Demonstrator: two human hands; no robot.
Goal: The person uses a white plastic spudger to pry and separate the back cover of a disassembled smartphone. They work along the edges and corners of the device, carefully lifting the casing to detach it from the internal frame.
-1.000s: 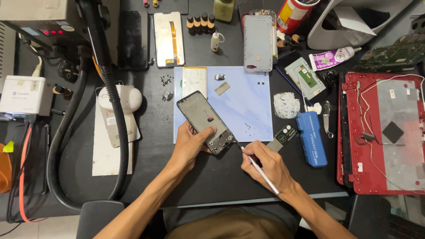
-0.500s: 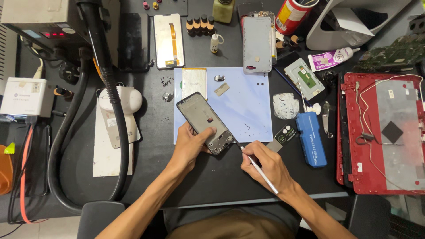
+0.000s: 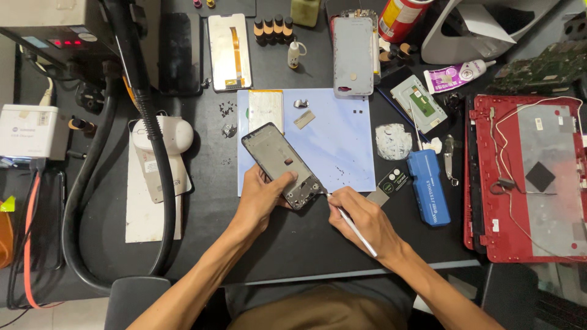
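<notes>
On the near edge of the pale blue work mat [image 3: 342, 146], the left hand [image 3: 260, 198] grasps the lower end of an opened phone frame [image 3: 282, 165], thumb across its face, while the right hand [image 3: 361, 220] pinches a thin white tool [image 3: 358, 232] whose tip meets the frame's bottom corner. Close around lie a blue tool case [image 3: 428, 186], a wad of white cloth [image 3: 393, 140], loose screws [image 3: 227, 110] and a thick black hose [image 3: 147, 122], none of them crowding the hands, and a red laptop shell [image 3: 526, 177] sits well apart on the right.
</notes>
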